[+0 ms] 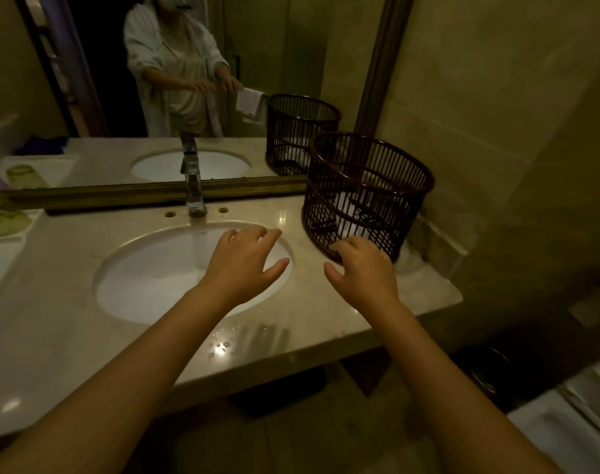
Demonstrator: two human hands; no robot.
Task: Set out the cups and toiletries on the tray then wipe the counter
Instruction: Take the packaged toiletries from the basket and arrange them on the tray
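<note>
1. Counter (69,302) lies wet near the front at 6 o'clock.
2. Left hand (243,265) open over sink (148,278), holding nothing.
3. Right hand (363,268) open, touching basket (367,189) at 2 o'clock.
4. Probably wiping step; next needs a cloth.

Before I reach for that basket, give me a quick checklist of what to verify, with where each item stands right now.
1. Both hands free: left hand and right hand are open and hold nothing. Ok.
2. Right hand close to the basket: its fingers are at the lower rim. Ok.
3. Basket upright on the counter: ok.
4. Basket contents: something pale shows through the slats; cannot tell what.
5. Counter dry: water drops near the front edge. Not ok.
</note>
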